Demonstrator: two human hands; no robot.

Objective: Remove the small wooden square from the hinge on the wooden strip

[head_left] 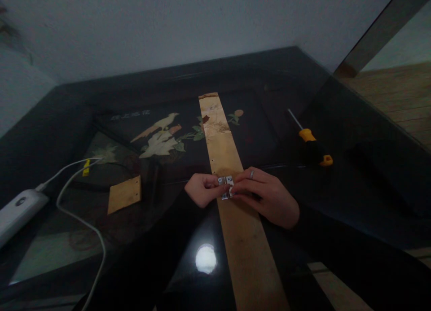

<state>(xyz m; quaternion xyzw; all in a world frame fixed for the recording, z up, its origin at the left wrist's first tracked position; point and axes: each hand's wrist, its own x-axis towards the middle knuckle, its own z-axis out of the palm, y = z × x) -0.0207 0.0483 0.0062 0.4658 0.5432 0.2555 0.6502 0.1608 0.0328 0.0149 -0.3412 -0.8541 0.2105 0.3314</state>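
A small silver metal hinge (pixel 226 181) with screw holes lies on a long wooden board (pixel 222 147), near the board's middle. My left hand (pixel 204 190) pinches its left side, the thumb and index finger closed on the metal. From the right, my right hand (pixel 267 196), with a ring on one finger, has its fingertips closed on the hinge's other side. Parts of the hinge are hidden under the fingertips. Small dark holes show in the board just beyond my hands. Off to the right rests a screwdriver (pixel 310 138) with a yellow and black handle, touched by neither hand.
A small wooden piece (pixel 124 195) with two holes lies left of my hands. Farther left are a white power strip (pixel 23 212) and a white cable (pixel 96 230). The dark glossy table (pixel 269 95) bears a bird-and-flower picture and meets a wall behind.
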